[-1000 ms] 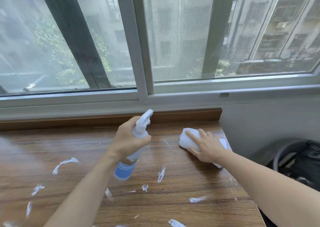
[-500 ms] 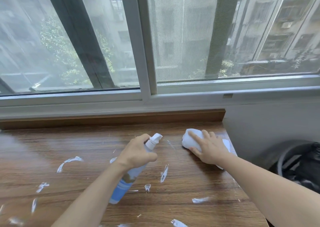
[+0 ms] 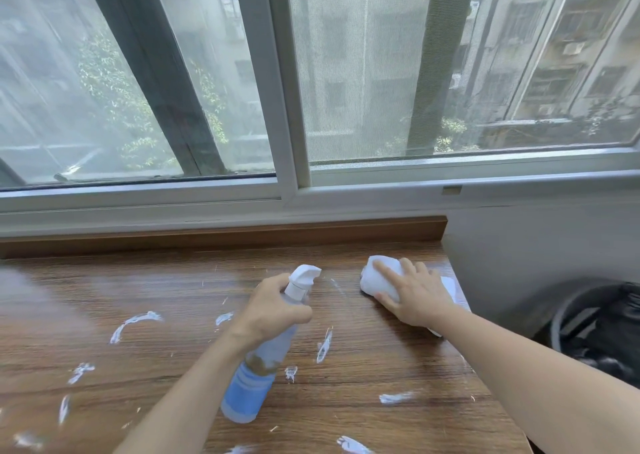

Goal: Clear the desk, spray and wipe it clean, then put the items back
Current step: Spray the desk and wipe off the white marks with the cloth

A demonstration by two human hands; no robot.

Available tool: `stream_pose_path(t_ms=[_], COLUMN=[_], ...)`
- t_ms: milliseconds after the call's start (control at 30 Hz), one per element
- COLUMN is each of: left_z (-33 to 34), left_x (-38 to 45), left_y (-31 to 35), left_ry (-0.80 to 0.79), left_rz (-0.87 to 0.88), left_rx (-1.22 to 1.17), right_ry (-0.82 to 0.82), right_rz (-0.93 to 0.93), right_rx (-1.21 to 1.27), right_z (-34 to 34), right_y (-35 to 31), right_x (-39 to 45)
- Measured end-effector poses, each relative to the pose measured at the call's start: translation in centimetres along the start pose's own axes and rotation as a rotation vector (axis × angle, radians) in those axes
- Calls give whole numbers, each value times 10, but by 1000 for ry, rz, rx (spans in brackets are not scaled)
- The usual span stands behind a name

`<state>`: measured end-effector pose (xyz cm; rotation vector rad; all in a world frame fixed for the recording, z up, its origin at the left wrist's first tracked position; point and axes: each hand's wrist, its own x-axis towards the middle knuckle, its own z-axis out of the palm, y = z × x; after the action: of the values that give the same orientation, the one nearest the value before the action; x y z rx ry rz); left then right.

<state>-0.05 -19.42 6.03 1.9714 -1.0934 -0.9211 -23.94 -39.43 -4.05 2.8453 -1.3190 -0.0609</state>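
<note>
Spraying and wiping the wooden table (image 3: 145, 287)

At frame centre the left hand (image 3: 273, 309) grips a spray bottle (image 3: 258, 367); right of it, the right hand (image 3: 414, 297) presses flat on a white cloth (image 3: 375, 278).

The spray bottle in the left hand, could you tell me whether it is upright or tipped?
Tipped. The left hand grips the spray bottle with its nozzle leaning away toward the window.

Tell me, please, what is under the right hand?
Under the right hand lies a white cloth, pressed on the wooden desk. Its left end and right edge show; the hand covers its middle and the desk beneath.
</note>
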Motion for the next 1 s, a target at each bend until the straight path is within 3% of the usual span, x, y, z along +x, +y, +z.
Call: stream_pose_path(t_ms=[200, 433, 1000], left_z=[4, 15, 18], left_x=[-18, -34, -39], left_y=[5, 4, 1], left_ry=[54, 142, 194], left_rz=[-35, -69, -86], left_rx=[-239, -326, -273], right_ry=[22, 43, 46], right_rz=[-2, 1, -2], right_rx=[-6, -21, -8], right_z=[2, 5, 4], right_y=[0, 1, 1], right_x=[1, 1, 0])
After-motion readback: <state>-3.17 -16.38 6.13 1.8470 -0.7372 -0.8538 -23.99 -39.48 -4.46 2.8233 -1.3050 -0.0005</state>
